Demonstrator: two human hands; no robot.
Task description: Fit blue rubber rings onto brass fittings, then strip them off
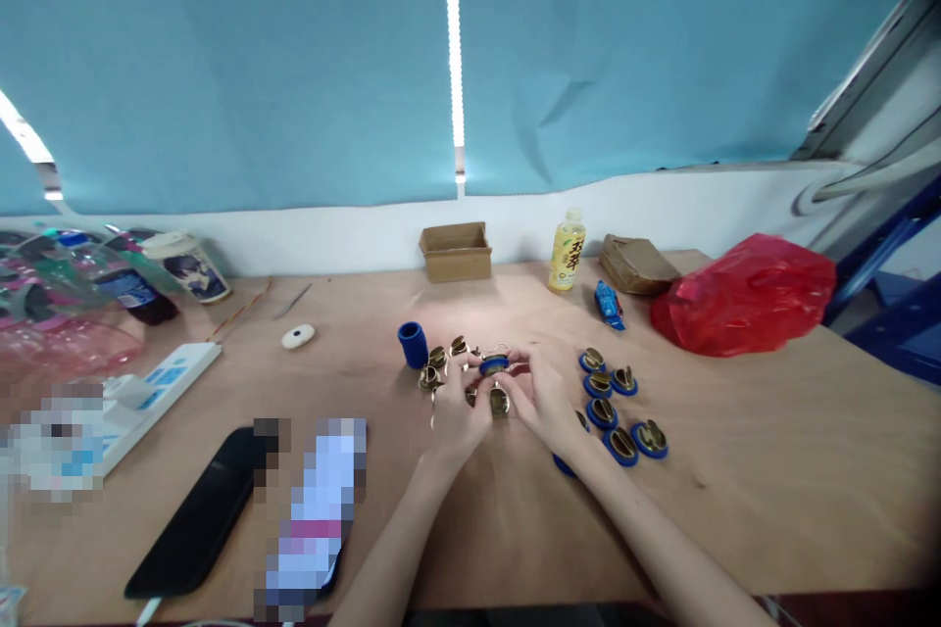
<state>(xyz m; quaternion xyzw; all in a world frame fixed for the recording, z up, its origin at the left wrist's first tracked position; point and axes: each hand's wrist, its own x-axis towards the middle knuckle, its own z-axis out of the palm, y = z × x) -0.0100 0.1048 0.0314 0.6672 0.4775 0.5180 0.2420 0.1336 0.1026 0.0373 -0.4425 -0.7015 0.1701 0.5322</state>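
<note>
Between both hands is a round brass-coloured metal piece with a blue ring around it. My left hand grips its left side with thumb and fingers, and my right hand pinches its right side. Under and behind the hands lie several brass-coloured metal pieces without blue rings, partly hidden by the fingers. A stack of blue rings stands upright just left of them. To the right of my right hand, several brass pieces with blue rings rest on the wooden table; my right forearm covers some.
At the back stand a small cardboard box and a yellow-labelled bottle. A blue packet, a brown paper package and a red plastic bag lie to the right. Leftward are phones, a power strip and bottles.
</note>
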